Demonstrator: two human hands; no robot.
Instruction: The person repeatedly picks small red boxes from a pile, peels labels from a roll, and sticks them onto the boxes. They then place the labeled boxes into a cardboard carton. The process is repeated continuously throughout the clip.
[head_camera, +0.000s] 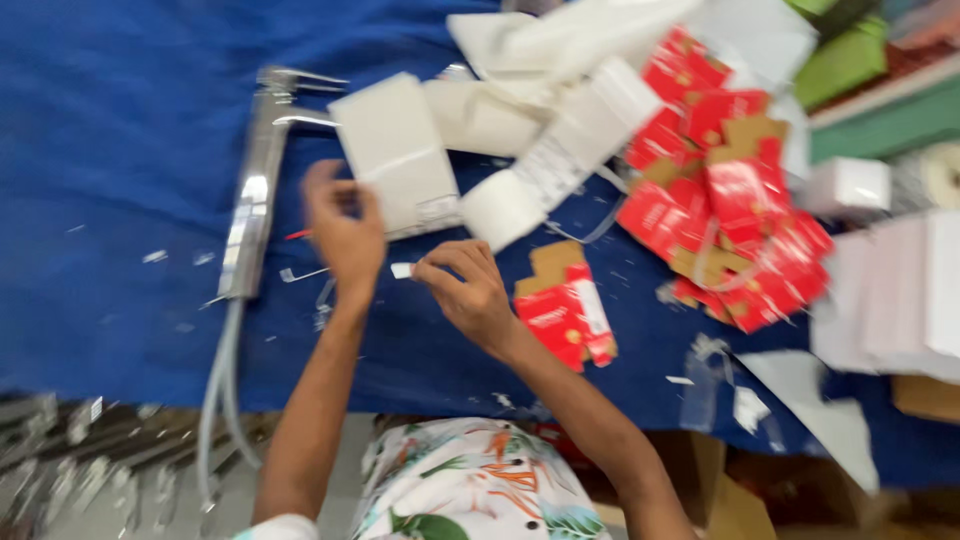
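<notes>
At the centre of the frame the left hand (343, 228) is raised over the blue-covered tabletop (120, 150), its fingers curled, touching or just beside the lower edge of a white flat packet (395, 155); blur keeps me from telling whether it truly grips that packet. The right hand (468, 290) sits a little lower and to the right, fingers pinched together on a small white slip (402, 270) that lies between the two hands. Just right of the right hand a flattened red and brown carton (565, 310) rests on the cloth, unfolded. In the upper right a loose heap of red cartons (720, 210) lies jumbled, also flat as far as the blur allows, and above the hands a spread of white packets and sheets (560, 110) reaches toward the top edge. At the right edge a neater stack of white packs (890, 290) stands apart from the heap. A long metal tool (255, 190) with a hose lies at the left, untouched. Small scraps and clear bits of film dot the cloth. Judging from this, the work looks to be mid-way: many cartons remain flat and unsorted, some white packs are already stacked, and the piece in hand is only being handled now
</notes>
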